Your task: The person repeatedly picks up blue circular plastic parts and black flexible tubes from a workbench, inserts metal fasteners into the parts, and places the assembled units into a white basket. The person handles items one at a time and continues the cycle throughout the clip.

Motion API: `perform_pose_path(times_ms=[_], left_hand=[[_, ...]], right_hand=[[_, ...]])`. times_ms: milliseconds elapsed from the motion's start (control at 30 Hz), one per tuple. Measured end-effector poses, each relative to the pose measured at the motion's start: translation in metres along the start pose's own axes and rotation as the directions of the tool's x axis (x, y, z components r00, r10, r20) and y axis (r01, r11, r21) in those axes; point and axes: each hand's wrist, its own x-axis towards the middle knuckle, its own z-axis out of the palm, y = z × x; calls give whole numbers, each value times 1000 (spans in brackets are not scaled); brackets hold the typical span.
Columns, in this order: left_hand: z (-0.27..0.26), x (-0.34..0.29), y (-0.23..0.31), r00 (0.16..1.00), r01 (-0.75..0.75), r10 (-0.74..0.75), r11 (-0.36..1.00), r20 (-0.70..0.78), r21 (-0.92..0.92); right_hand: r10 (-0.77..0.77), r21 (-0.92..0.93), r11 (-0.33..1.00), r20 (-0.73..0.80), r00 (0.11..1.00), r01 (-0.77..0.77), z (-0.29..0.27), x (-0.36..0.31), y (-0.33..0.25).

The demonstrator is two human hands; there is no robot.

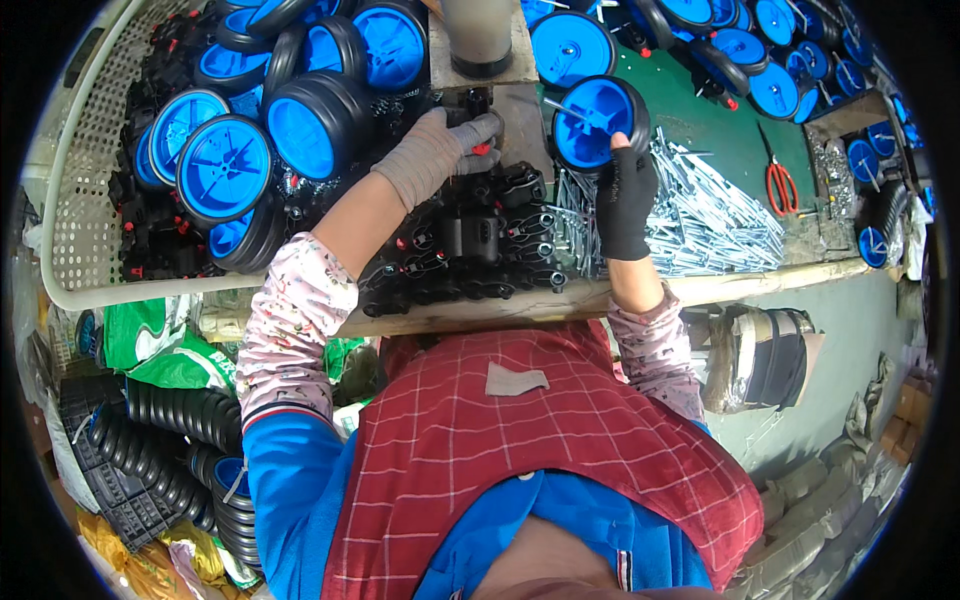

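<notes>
My right hand (628, 200), in a black glove with a bare thumb tip, grips a blue wheel with a black tyre (585, 118) by its near right edge. A thin metal rod sticks out of that wheel's hub toward the left. Under the grey metal post, my left hand (462, 142) in a grey glove has its fingers closed around a black plastic part with a red tab (482, 150); the hand hides much of the part. More black plastic parts (470, 238) lie in rows along the near bench edge. Right of them is a pile of metal rods (710, 215).
The metal post (477, 35) stands on a block at the bench's far middle. A white perforated basket (80, 220) of wheels and black parts sits left. Red-handled scissors (780, 185) lie on the green surface at right, near more blue wheels (774, 90).
</notes>
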Motion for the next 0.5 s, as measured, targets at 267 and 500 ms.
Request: perform_pose_path(times_ms=[267, 500], left_hand=[[5, 4, -5, 996, 87, -88, 994, -4, -59], [0, 8, -4, 993, 121, -121, 993, -8, -7]], right_hand=[[60, 15, 998, 37, 998, -60, 18, -3, -10], [-13, 0, 1000, 80, 997, 13, 29, -5, -15]])
